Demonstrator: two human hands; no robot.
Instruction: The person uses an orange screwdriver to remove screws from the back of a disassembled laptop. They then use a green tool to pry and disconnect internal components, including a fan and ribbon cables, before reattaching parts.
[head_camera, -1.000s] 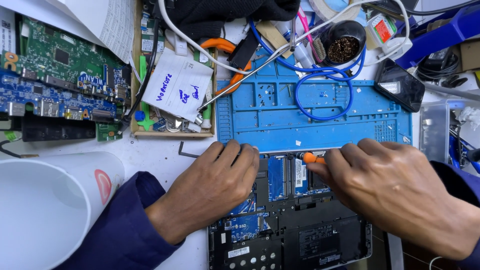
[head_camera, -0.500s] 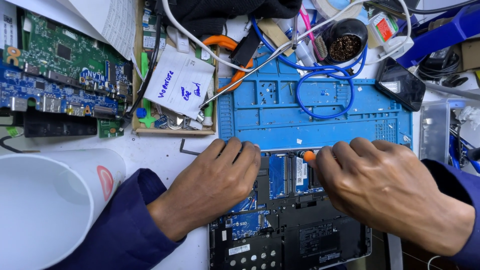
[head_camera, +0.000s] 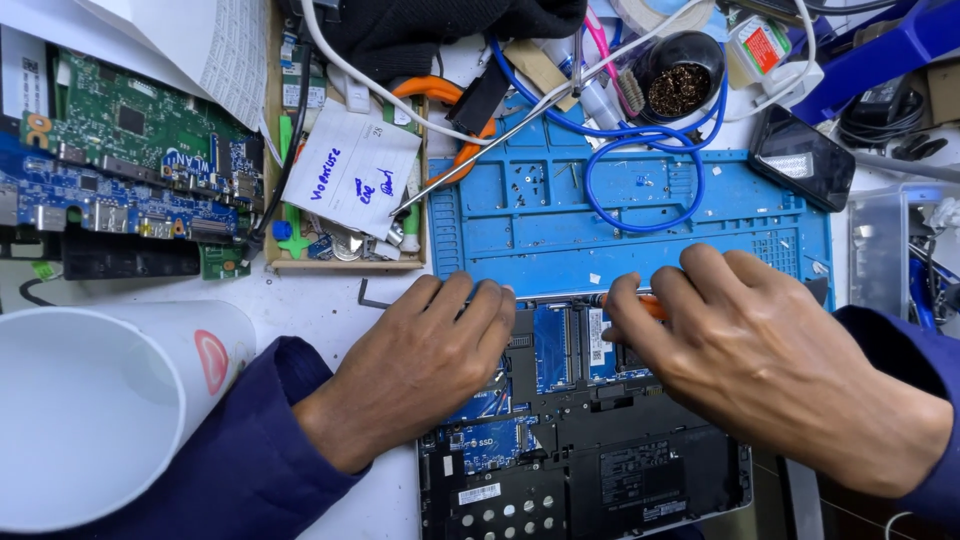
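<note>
— What are the hands doing?

— The right hand has its fingers curled together around a small orange-handled tool, of which only a bit of orange and a thin metal tip show between the fingertips. It sits at the top edge of the opened laptop. I think it is a screwdriver, but the hand hides most of it.

— And the other one?

— The left hand lies palm down with fingers close together, pressing on the left part of the laptop's exposed blue board. It pinches nothing that I can see. Both wrists come out of dark blue sleeves.

— Where does the laptop lie?

— At the bottom middle of the bench, its back cover off, black battery area toward the person, its top edge touching the blue work mat. A loop of blue cable rests on that mat.

— What else is around?

— Left of the mat stands a shallow wooden tray with small parts and a white handwritten note. Further left lie green and blue circuit boards. A large white cup with a red mark sits at the lower left, just beside the left sleeve. Above the mat is a small dark pot of brass wool, and to the right of it a dark phone lying tilted on the mat's corner.
</note>
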